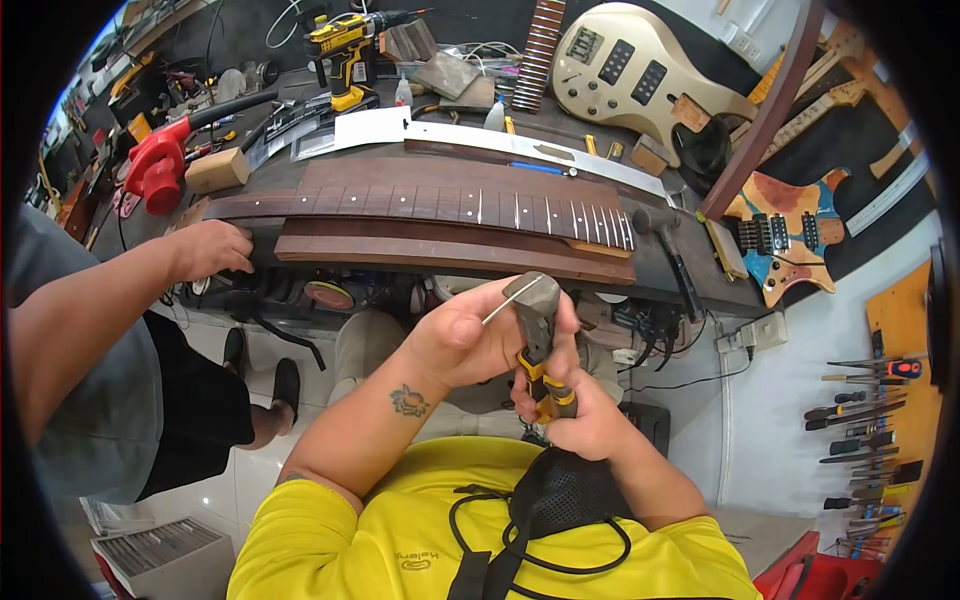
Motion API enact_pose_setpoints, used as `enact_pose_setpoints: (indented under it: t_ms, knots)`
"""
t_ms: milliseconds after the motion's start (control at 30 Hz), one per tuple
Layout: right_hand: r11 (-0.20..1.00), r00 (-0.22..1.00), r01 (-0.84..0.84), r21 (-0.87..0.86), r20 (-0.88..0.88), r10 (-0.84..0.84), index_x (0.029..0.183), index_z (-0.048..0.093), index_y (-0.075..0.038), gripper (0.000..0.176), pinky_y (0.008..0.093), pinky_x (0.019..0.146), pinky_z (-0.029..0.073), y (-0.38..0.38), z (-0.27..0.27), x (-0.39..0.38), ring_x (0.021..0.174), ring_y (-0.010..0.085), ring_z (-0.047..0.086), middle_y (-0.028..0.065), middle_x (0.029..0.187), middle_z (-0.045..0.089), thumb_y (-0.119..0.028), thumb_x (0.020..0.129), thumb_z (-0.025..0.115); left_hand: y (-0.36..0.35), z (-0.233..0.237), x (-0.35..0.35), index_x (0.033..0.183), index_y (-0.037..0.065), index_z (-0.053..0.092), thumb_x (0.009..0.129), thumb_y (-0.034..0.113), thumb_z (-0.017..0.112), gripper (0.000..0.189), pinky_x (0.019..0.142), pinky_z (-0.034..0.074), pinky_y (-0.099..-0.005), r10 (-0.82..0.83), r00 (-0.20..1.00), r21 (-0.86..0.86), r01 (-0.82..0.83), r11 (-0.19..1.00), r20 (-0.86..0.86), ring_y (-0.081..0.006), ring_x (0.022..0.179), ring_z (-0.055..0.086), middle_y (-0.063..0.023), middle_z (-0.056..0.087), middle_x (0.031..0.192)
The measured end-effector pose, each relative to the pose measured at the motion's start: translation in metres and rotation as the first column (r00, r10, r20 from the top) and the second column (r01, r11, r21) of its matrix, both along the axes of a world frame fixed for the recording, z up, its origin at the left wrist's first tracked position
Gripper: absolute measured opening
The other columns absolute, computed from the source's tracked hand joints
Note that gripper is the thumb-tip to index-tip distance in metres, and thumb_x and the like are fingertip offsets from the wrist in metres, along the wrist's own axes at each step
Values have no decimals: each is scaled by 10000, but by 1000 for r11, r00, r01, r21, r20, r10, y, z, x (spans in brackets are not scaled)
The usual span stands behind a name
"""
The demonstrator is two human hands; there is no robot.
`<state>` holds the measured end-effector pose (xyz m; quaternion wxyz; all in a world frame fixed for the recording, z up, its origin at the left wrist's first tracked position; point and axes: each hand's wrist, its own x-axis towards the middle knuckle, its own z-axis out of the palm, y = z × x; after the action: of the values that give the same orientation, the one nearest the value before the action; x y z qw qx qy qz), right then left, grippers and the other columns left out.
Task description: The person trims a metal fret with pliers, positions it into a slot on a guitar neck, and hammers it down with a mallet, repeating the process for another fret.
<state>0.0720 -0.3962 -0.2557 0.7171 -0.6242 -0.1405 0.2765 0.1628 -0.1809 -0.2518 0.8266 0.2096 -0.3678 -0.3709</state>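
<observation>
My left hand (465, 335) is closed on a thin metal wire (513, 298), which slants up to the pliers' head. In my right hand (580, 410) are pliers (537, 340) with yellow and black handles, held upright, their jaws at the wire's upper end. Beyond my hands, a guitar neck (430, 208) lies lengthwise on dark wooden boards (440, 250) on the bench. Bright metal frets cross the right part of its fingerboard. A hammer (672, 255) lies to the right of the neck.
Another person's hand (215, 248) rests at the bench's left edge. Behind the neck are a red blower (158, 165), a yellow drill (345, 55) and a cream guitar body (630, 70). A multicoloured guitar (790, 232) stands at the right, above hanging tools (865, 430).
</observation>
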Motion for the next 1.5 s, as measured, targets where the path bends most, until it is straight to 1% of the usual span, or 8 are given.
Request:
enact_pose_setpoints:
  t_ms: [300, 533, 633, 667, 767, 900, 1033, 1500]
  knots:
    - [995, 995, 12, 94, -104, -2, 1258, 487, -12, 567, 367, 876, 455, 6, 3, -5, 964, 203, 533, 86, 1058, 514, 64, 698, 523, -8, -8, -9, 1352, 0, 580, 790, 593, 878, 870, 907, 481, -405, 42, 999, -94, -45, 995, -28, -259, 926, 605, -55, 544, 947]
    - [981, 980, -39, 192, -183, 75, 1253, 524, -36, 542, 348, 833, 448, 5, 10, 1, 919, 188, 541, 53, 1012, 517, 10, 714, 558, -9, 17, -14, 1608, -9, 399, 857, 568, 813, 1033, 1028, 509, -468, 34, 987, -144, -57, 988, -158, -319, 1095, 670, -174, 654, 1206]
    - [949, 964, -145, 281, -175, 199, 1380, 521, -40, 643, 339, 858, 480, -3, -4, 4, 919, 155, 537, 48, 1067, 547, -73, 744, 611, -7, 15, -13, 1627, 68, 453, 955, 357, 783, 804, 1141, 493, -502, 776, 616, -159, -760, 631, 134, -370, 1331, 628, -236, 590, 1521]
    - [948, 966, -143, 283, -171, 196, 1380, 521, -40, 643, 339, 858, 480, -4, -4, 5, 919, 155, 537, 48, 1067, 547, -73, 744, 611, 3, 17, -8, 1627, 68, 453, 955, 357, 783, 804, 1141, 493, -502, 774, 618, -161, -757, 633, 139, -370, 1331, 628, -236, 590, 1521]
    - [938, 940, -204, 281, -210, 268, 1433, 512, -34, 729, 338, 912, 471, -4, -4, 8, 991, 170, 552, 61, 1138, 563, -86, 715, 629, 24, 39, -8, 1236, 32, 766, 951, -21, 693, 299, 1098, 533, -524, 651, -264, -501, -840, 208, 712, -399, 1303, 669, -242, 690, 1401]
    - [972, 979, -187, 140, -53, 196, 1537, 460, -30, 840, 333, 1079, 416, 0, 12, 5, 1193, 184, 540, 69, 1252, 554, -27, 709, 603, 27, 61, -23, 1161, 22, 743, 962, -19, 695, 209, 930, 585, -414, 620, -473, -613, -790, 16, 625, -320, 967, 760, -134, 794, 1042]
    - [999, 984, -44, -17, 175, 46, 1563, 430, -22, 862, 340, 1165, 372, -3, 8, 7, 1275, 183, 523, 72, 1282, 542, 14, 717, 592, 35, 81, -49, 1258, -14, 616, 1092, -7, 545, 181, 736, 469, -255, 686, 108, 178, -983, -32, 719, -77, 810, 533, -21, 590, 878]
    - [957, 942, 107, -269, 335, -11, 1547, 456, -28, 876, 352, 1165, 390, -6, 21, 3, 1250, 198, 545, 76, 1295, 563, 20, 686, 611, 30, 69, -45, 1212, -59, 592, 1021, -89, 574, 195, 737, 534, -375, 493, 67, -13, -988, 156, 867, -373, 794, 670, -207, 647, 949]
